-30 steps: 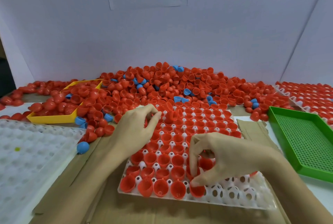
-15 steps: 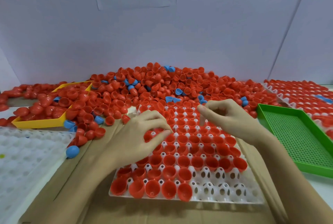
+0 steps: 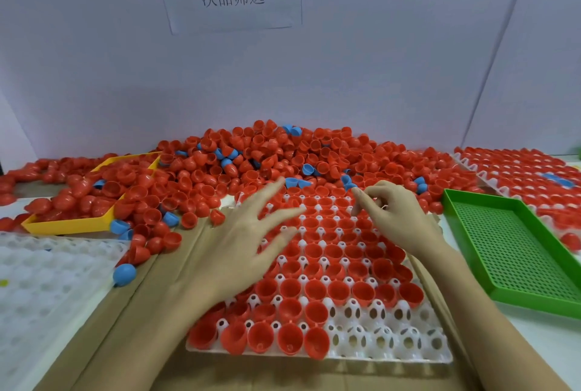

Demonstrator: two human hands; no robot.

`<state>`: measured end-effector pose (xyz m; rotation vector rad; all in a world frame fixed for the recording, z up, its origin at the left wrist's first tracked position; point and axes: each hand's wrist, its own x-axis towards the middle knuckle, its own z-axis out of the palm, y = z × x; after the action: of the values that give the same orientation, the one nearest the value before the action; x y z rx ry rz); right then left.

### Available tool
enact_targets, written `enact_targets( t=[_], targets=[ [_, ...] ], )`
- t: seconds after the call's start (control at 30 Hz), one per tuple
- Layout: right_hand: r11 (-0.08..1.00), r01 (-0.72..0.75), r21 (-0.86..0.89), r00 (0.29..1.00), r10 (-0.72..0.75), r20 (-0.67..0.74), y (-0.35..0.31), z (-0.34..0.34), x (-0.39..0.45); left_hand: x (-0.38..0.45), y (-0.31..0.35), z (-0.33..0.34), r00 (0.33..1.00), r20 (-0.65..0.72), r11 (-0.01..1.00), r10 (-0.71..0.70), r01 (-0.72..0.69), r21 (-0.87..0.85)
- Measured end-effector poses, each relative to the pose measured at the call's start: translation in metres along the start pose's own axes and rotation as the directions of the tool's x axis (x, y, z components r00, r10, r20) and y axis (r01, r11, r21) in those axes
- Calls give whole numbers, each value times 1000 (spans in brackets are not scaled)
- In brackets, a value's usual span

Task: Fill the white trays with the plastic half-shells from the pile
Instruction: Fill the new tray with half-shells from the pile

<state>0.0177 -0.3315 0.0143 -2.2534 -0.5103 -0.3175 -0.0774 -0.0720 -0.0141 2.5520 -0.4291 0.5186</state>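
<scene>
Red shells [image 3: 314, 291] fill most of the white tray [image 3: 390, 340] sitting on cardboard [image 3: 151, 312] right in front, open side up, 1 per pocket, so they stay put and don't roll. Only the near right corner has bare pockets left, so I'd say this tray is nearly done. The pile [image 3: 283, 155] is heaped just behind the tray's far edge, mostly red with a few blue halves [image 3: 121, 274] mixed in, which makes it an easy reach from where both hands are working. Left hand [image 3: 242, 249] hovers over the tray's left side with fingers spread and straight, holding nothing, stretched toward the pile, probably going for more shells. Right hand [image 3: 393, 217] is up at the far edge, fingers curled in, thumb and forefinger close together; whether it's pinching anything I can't tell. An empty white tray [image 3: 47, 296] waits at the left, likely next up. A yellow tray [image 3: 69, 224] half buried in shells sits beyond it, a green tray [image 3: 515, 252] on the right, and a filled tray [image 3: 518, 170] further right.
</scene>
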Motion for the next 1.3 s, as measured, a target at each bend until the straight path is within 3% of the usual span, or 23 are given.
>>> enact_targets(
  t=[0.07,0.13,0.2,0.37,0.47,0.6,0.7,0.83,0.93,1.03,1.13,1.23,1.3],
  targets=[
    [1000,8,-11,1000,-8,3,-3,0,0,3,-19,0,992,61,984,-111,100,150],
    [1000,18,-23,1000,-17,22,-6,1,-1,6,-32,4,974,135,975,-185,164,148],
    [999,33,-31,999,-32,38,-8,2,-2,10,-36,7,975,130,983,-180,172,71],
    [999,46,-4,998,-46,33,-8,1,-2,13,-30,2,989,-36,989,-141,140,-49],
    [995,45,93,998,-49,39,-11,2,-3,12,-18,-9,976,-122,951,-182,143,-274],
    [875,-2,485,971,-114,210,-20,0,-8,4,8,-17,983,-71,819,-167,98,-566],
    [868,6,497,899,-223,378,-24,5,-12,-1,25,-17,993,-1,754,-115,86,-651],
    [883,-9,469,902,-195,385,-26,9,-13,-1,35,-13,995,-29,759,-96,54,-649],
    [882,-33,470,908,-170,382,-23,8,-12,-1,33,-9,997,23,764,-70,68,-642],
    [860,-103,500,941,-77,328,-12,3,-5,-1,26,-11,993,99,752,-69,117,-649],
    [787,-204,583,978,140,153,14,-5,8,1,18,-18,992,79,765,-103,130,-631],
    [712,-241,659,927,370,-60,49,-14,19,4,7,-24,977,2,742,-214,164,-650],
    [769,-292,569,880,449,-156,71,-17,23,4,1,-27,962,-45,726,-270,173,-666]
  ],
)
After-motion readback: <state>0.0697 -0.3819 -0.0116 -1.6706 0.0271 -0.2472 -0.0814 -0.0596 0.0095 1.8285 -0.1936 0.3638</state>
